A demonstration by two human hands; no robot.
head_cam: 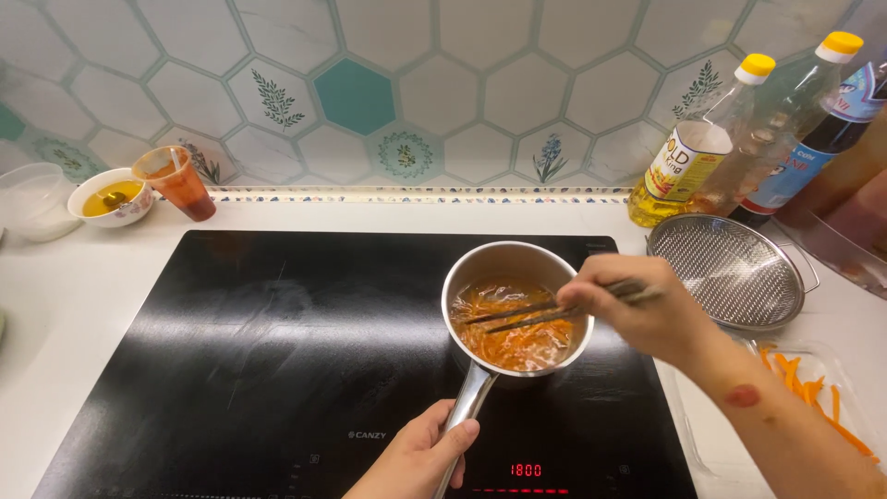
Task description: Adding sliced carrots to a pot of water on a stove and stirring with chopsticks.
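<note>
My left grip (420,457): clamped on the handle of the saucepan (514,263), which sits on the black cooktop (277,351). My right grip (642,310): closed around chopsticks (531,314), tips in orange shreds (517,337). Beside it on the table: steel strainer (730,268).

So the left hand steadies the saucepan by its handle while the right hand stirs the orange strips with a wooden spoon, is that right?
Not quite: the head view shows the right hand stirring with chopsticks, not a wooden spoon. The left hand does steady the saucepan by its handle, and orange strips are inside.
</note>
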